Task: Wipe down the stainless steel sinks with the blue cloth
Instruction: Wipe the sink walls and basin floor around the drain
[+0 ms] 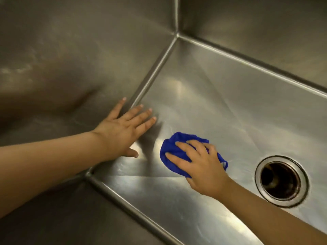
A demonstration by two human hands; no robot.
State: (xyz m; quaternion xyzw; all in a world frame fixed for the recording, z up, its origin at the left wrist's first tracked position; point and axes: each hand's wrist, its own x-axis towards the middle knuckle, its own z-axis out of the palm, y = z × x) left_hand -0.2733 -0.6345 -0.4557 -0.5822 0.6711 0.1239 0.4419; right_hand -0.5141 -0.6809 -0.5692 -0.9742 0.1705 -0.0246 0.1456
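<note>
Steel fills the whole view, which looks down into one sink (230, 96) whose rim lies outside the frame, so nothing of the room around it shows. Inside the drain (281, 181) all is dark, with a brownish shape that I cannot make out. The drain's ring is blurred along its lower edge. Both forearms are cut off by the frame, the left at the left edge and the right at the bottom right corner.

Much of the cloth (169, 147) is covered. It is a blue wad lying on the sink floor just left of the drain, apart from it, and only its left part and a thin edge toward the drain show. The right hand (203, 165) lies on top of it, fingers curved over the wad and gripping it against the floor. How the cloth is folded beneath the palm cannot be told.

Further left of the drain, beyond the cloth, the left hand (120, 131) lies open with its fingers straight and spread. It lies across the seam where the floor meets the left wall (70, 50), and its thumb points toward the cloth without touching it.

The floor is brushed metal with faint creases running toward the drain and bright patches of glare. On the left wall there are only dull, smeared reflections. Up and left of the drain, that wall meets the back wall (247, 23) in a rounded corner.
</note>
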